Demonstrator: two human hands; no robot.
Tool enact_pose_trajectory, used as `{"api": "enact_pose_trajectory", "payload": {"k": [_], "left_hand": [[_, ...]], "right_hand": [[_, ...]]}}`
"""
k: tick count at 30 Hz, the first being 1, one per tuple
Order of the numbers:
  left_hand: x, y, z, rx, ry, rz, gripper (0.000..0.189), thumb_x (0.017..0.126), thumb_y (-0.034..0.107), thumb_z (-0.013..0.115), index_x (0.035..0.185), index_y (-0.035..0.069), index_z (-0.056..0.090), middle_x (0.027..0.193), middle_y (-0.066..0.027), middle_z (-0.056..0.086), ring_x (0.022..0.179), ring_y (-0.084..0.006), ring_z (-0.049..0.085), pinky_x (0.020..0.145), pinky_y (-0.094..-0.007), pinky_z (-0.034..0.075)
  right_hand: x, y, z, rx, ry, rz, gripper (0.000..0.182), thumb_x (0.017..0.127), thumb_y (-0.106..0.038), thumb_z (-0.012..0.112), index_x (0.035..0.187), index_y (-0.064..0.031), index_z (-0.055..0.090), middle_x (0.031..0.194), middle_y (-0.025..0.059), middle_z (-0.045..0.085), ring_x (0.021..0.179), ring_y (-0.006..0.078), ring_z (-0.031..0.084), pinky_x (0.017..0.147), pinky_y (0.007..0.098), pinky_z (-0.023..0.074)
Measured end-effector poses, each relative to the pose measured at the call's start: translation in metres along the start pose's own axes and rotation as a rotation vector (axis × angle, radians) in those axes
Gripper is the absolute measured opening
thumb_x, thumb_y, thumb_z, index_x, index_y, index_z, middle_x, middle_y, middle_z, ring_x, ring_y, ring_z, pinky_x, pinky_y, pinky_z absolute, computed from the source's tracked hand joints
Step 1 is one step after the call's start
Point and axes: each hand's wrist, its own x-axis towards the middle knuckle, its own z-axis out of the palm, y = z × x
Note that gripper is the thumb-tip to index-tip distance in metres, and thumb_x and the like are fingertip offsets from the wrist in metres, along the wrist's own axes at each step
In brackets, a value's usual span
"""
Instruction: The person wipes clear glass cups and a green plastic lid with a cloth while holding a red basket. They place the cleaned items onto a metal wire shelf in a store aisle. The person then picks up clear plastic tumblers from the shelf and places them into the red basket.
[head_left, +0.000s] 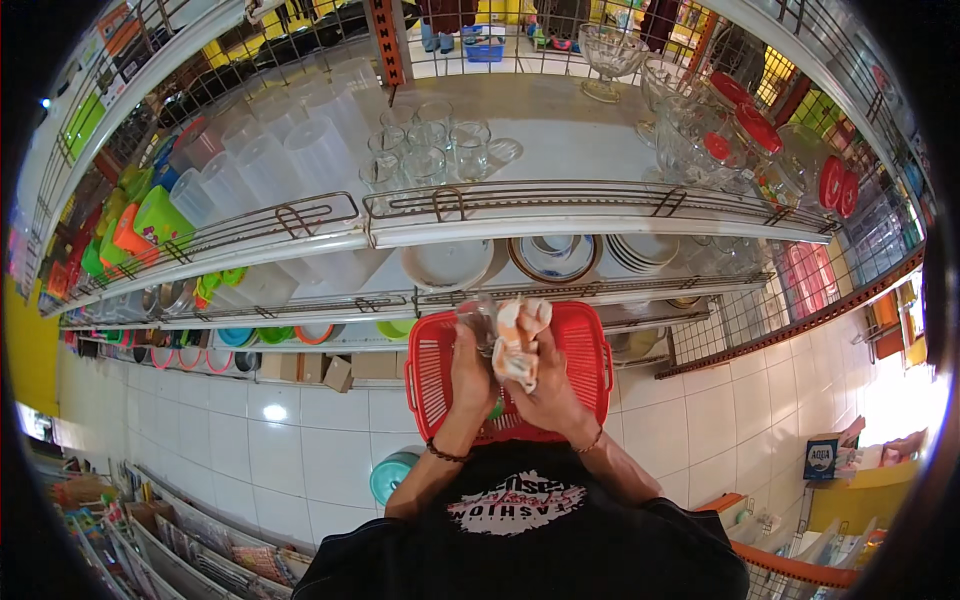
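Observation:
My left hand grips a small transparent glass vessel, blurred, so its exact shape is hard to make out. In my right hand is a crumpled white-and-orange cloth, pressed close beside the glass. Both hands are above a red plastic basket with slotted walls, directly before my body. Something green shows low in the basket between my wrists; the rest of its inside is mostly hidden. Several drinking glasses stand grouped on the white shelf beyond.
A wire rail edges the shelf. Plastic cups stand left; glass bowls and red-lidded jars stand right. Plates fill part of the lower shelf. A teal plastic container sits on the tiled floor.

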Motion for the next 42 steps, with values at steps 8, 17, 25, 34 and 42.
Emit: {"api": "enact_pose_trajectory", "payload": {"k": [8, 17, 25, 34, 42], "left_hand": [[0.003, -0.012, -0.021, 0.326, -0.122, 0.303, 0.062, 0.098, 0.053, 0.032, 0.141, 0.010, 0.021, 0.140, -0.0149, 0.038, 0.130, -0.0277, 0.038, 0.108, -0.0434, 0.034], [0.005, -0.013, -0.016, 0.962, -0.417, 0.812, 0.047, 0.099, 0.032, 0.041, 0.130, 0.006, 0.018, 0.121, -0.0185, 0.054, 0.131, -0.0366, 0.039, 0.113, -0.0517, 0.009], [-0.003, -0.013, -0.009, 0.989, -0.355, 0.888, 0.040, 0.096, 0.026, 0.046, 0.126, 0.010, 0.024, 0.116, -0.0166, 0.059, 0.130, -0.0352, 0.041, 0.113, -0.0520, 0.006], [-0.015, 0.004, -0.010, 0.609, -0.332, 0.486, 0.068, 0.081, 0.020, 0.072, 0.133, 0.008, 0.030, 0.129, -0.0186, 0.050, 0.127, -0.0289, 0.044, 0.107, -0.0436, 0.030], [0.005, 0.076, 0.011, 0.974, -0.534, 0.487, 0.062, 0.065, 0.003, 0.081, 0.119, 0.004, 0.051, 0.124, -0.0154, 0.051, 0.118, -0.0257, 0.049, 0.099, -0.0366, 0.040]], "right_hand": [[-0.021, 0.021, 0.016, 0.498, -0.056, 0.214, 0.018, 0.092, -0.007, 0.057, 0.109, 0.0006, 0.056, 0.095, 0.0045, 0.061, 0.088, 0.0124, 0.056, 0.078, 0.0273, 0.0462], [-0.028, 0.035, 0.012, 1.034, 0.095, 0.516, 0.024, 0.092, -0.009, 0.062, 0.114, -0.0030, 0.057, 0.104, 0.0009, 0.062, 0.094, 0.0093, 0.057, 0.080, 0.0254, 0.0486], [-0.038, 0.046, 0.009, 1.150, 0.038, 0.464, 0.031, 0.092, -0.009, 0.061, 0.121, -0.0050, 0.052, 0.110, 0.0018, 0.060, 0.098, 0.0091, 0.056, 0.082, 0.0252, 0.0480], [-0.038, 0.044, -0.002, 1.098, -0.025, 0.537, 0.030, 0.088, -0.011, 0.068, 0.115, -0.0027, 0.056, 0.105, 0.0017, 0.062, 0.097, 0.0096, 0.057, 0.082, 0.0260, 0.0487], [-0.039, 0.050, -0.009, 1.106, -0.069, 0.483, 0.032, 0.087, -0.009, 0.068, 0.116, -0.0013, 0.057, 0.106, 0.0041, 0.064, 0.096, 0.0120, 0.060, 0.082, 0.0278, 0.0507]]}}
